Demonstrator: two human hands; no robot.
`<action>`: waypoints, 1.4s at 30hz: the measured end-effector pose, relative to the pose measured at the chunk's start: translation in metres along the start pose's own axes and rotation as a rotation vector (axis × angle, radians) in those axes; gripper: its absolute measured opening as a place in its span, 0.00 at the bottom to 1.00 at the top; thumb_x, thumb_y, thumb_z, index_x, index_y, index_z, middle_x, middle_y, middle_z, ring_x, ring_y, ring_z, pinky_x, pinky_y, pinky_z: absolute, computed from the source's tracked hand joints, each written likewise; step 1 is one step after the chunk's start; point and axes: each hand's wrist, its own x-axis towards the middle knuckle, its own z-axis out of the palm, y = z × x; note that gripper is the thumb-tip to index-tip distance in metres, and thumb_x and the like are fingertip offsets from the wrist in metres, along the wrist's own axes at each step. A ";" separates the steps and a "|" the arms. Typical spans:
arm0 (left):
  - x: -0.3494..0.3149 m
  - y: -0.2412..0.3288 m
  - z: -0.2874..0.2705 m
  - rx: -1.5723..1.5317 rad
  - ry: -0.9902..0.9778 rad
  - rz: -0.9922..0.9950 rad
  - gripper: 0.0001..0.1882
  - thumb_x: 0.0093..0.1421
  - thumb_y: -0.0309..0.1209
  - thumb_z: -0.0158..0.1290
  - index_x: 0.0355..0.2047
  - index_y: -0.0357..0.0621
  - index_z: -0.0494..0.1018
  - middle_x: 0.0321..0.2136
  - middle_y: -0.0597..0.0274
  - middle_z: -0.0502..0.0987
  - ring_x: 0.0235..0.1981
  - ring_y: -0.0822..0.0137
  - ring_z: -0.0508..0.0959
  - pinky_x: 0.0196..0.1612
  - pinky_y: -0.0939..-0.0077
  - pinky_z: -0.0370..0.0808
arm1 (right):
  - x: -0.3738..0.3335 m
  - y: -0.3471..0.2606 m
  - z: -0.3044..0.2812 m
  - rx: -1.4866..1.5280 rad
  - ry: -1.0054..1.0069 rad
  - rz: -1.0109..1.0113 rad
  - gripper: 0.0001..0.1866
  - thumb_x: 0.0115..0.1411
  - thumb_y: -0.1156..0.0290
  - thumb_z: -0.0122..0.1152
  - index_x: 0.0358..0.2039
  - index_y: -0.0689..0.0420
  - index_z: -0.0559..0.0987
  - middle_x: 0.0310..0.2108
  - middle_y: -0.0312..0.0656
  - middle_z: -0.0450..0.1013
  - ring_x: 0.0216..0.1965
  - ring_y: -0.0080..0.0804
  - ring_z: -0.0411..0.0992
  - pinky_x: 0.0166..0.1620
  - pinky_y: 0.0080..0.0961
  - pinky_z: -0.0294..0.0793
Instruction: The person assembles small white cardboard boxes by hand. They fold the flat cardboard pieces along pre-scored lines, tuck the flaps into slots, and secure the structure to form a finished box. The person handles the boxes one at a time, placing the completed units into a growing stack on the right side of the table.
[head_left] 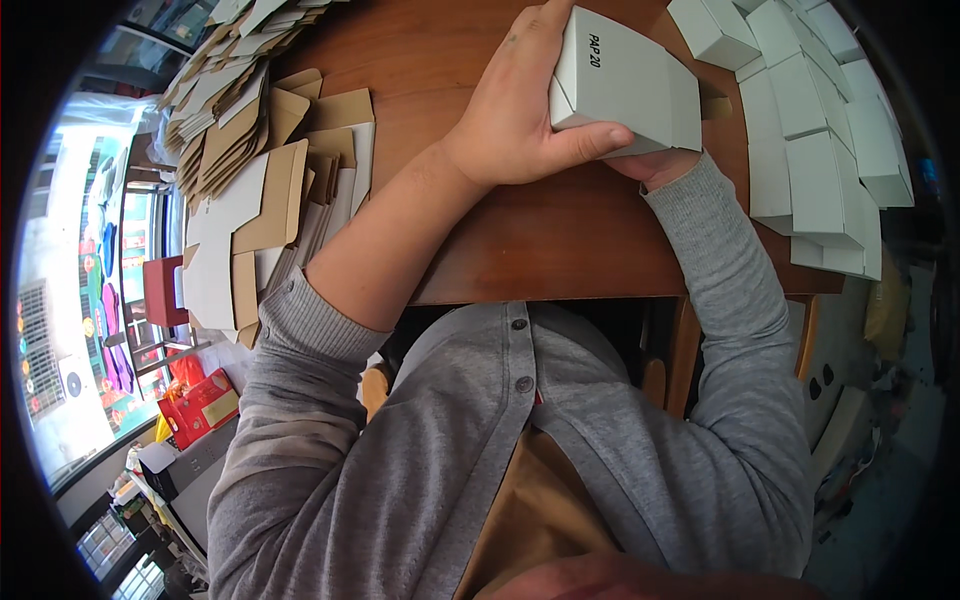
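A small white cardboard box (632,85) with dark print on one face is held over the far part of the table. My left hand (520,110) grips its left side, thumb stretched along the near edge and fingers on the far side. Beneath the box's near right end is my right hand (660,165), supporting it from below; its fingers are mostly hidden by the box. Just right of the box a small brown cardboard flap (716,106) shows.
Flat, unfolded white and brown cartons (225,215) lie in high stacks along the left of the brown wooden table (540,250). Several formed white boxes (800,100) stand piled at the right edge. A red package (198,408) sits lower left, off the table.
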 end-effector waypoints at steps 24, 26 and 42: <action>-0.002 -0.006 -0.003 -0.111 0.136 -0.095 0.70 0.56 0.66 0.63 0.75 0.26 0.36 0.63 0.37 0.63 0.65 0.47 0.65 0.68 0.53 0.60 | 0.012 -0.007 -0.021 -0.259 0.038 -0.188 0.16 0.72 0.66 0.57 0.55 0.61 0.76 0.46 0.39 0.79 0.44 0.25 0.77 0.44 0.26 0.79; 0.001 -0.001 0.006 -0.330 0.275 -0.187 0.70 0.57 0.65 0.62 0.75 0.27 0.34 0.64 0.39 0.62 0.67 0.50 0.64 0.69 0.55 0.59 | 0.017 -0.004 -0.032 -0.268 0.135 -0.207 0.16 0.73 0.66 0.56 0.55 0.61 0.76 0.45 0.38 0.79 0.43 0.24 0.77 0.43 0.25 0.79; 0.000 -0.015 -0.003 -0.494 0.801 -0.638 0.47 0.67 0.63 0.53 0.72 0.42 0.53 0.59 0.51 0.73 0.56 0.54 0.77 0.59 0.59 0.76 | 0.029 -0.037 0.018 -0.162 0.534 -0.308 0.28 0.71 0.65 0.63 0.64 0.62 0.63 0.60 0.44 0.67 0.58 0.31 0.68 0.62 0.33 0.70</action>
